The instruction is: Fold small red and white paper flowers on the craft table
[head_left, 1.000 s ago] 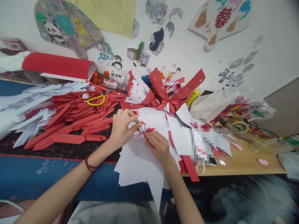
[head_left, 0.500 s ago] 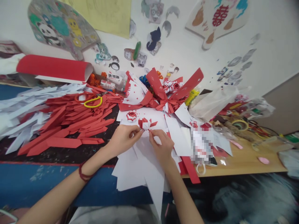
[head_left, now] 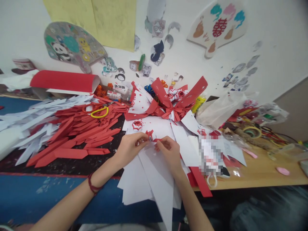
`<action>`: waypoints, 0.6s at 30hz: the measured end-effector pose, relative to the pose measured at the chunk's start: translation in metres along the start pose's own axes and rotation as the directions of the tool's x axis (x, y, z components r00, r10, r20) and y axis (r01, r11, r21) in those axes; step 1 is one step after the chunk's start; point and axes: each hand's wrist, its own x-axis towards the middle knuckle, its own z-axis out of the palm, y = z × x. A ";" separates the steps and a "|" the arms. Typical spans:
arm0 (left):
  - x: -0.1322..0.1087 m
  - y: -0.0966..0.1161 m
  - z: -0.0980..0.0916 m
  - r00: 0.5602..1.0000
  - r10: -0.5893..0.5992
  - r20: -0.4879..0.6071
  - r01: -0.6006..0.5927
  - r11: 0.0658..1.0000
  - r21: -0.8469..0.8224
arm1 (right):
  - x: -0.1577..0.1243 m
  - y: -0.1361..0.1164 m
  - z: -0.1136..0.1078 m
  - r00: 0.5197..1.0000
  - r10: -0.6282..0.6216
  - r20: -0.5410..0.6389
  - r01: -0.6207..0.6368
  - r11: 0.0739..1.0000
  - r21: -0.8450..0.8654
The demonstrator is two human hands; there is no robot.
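Between my hands is a small red and white folded paper piece [head_left: 150, 135], held above the white paper sheets [head_left: 154, 166]. My left hand [head_left: 132, 146] pinches its left side between thumb and fingertips. On the other side, my right hand [head_left: 168, 148] has its fingers closed on a red strip end of the same piece. Just beyond my left fingertips lies a finished-looking red and white paper rosette [head_left: 137, 125]. Behind it stand red and white patterned paper wraps [head_left: 172, 96] tied like a bouquet.
Folded red paper strips [head_left: 79, 134] and white paper strips [head_left: 36, 128] are heaped at the left, with yellow-handled scissors [head_left: 99, 112] on top. A rolled red sheet [head_left: 64, 81] lies behind. Rolls of tape [head_left: 252, 132] and a plastic bag [head_left: 221, 107] crowd the right side.
The folded paper piece has turned, its red strip now lying toward my right hand. My hands remain close together, and the whole view has shifted slightly.
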 end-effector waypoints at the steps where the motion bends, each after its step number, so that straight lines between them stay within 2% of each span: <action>1: 0.000 0.000 0.000 1.000 0.019 -0.017 -0.018 1.000 0.021 | 0.000 0.000 0.000 1.000 -0.001 0.012 0.000 1.000 0.005; 4: -0.001 -0.002 0.001 0.997 0.072 -0.039 -0.070 0.996 0.059 | 0.000 0.000 0.000 0.999 -0.007 0.045 0.007 1.000 -0.007; 6: -0.002 -0.003 0.002 0.993 0.113 -0.034 -0.109 0.990 0.089 | -0.001 -0.002 0.001 0.999 -0.051 0.017 0.053 0.995 -0.081; 8: -0.004 -0.005 0.003 0.987 0.156 -0.034 -0.151 0.982 0.114 | -0.001 -0.004 0.001 0.982 -0.174 -0.070 0.155 0.964 -0.216; 10: -0.005 -0.008 0.004 0.975 0.219 -0.034 -0.213 0.968 0.135 | -0.002 -0.006 0.002 0.938 -0.327 -0.119 0.270 0.899 -0.346; 13: -0.006 -0.011 0.006 0.945 0.323 -0.038 -0.313 0.935 0.165 | -0.004 -0.007 0.002 0.898 -0.440 -0.023 0.392 0.821 -0.416; 15: -0.007 -0.012 0.007 0.935 0.354 -0.032 -0.342 0.921 0.187 | -0.004 -0.006 0.002 0.890 -0.455 0.030 0.424 0.802 -0.419; 18: -0.006 -0.012 0.007 0.931 0.363 -0.020 -0.352 0.913 0.207 | -0.004 -0.004 0.002 0.888 -0.457 0.042 0.434 0.805 -0.404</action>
